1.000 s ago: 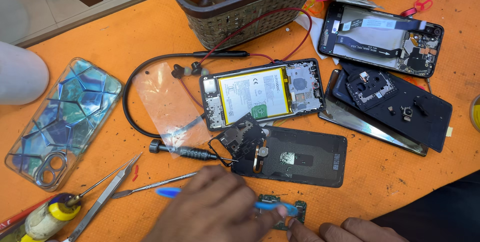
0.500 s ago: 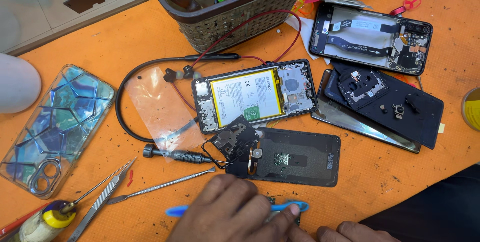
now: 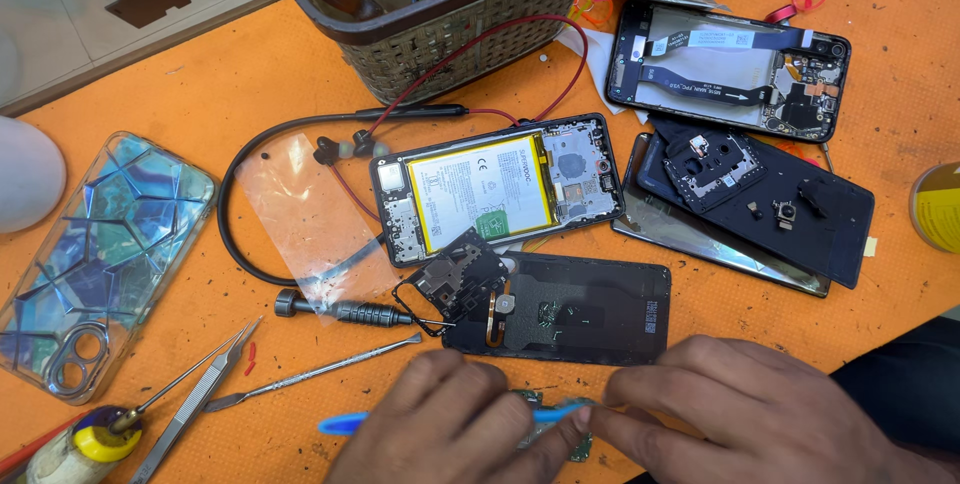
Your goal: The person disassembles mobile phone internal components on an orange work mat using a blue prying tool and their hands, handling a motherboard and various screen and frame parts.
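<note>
Both hands meet over a small green circuit board [image 3: 548,431] at the orange surface's [image 3: 200,94] near edge.
My left hand [image 3: 440,424] pinches a thin blue plastic tool [image 3: 352,423] (long axis left-right); my right hand's [image 3: 745,409] fingers close on the board.

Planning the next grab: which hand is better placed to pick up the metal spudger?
Left, probably. The left hand lies just below the metal spudger, whose tip ends beside it. The right hand sits farther right, pinching the small circuit board.
</note>
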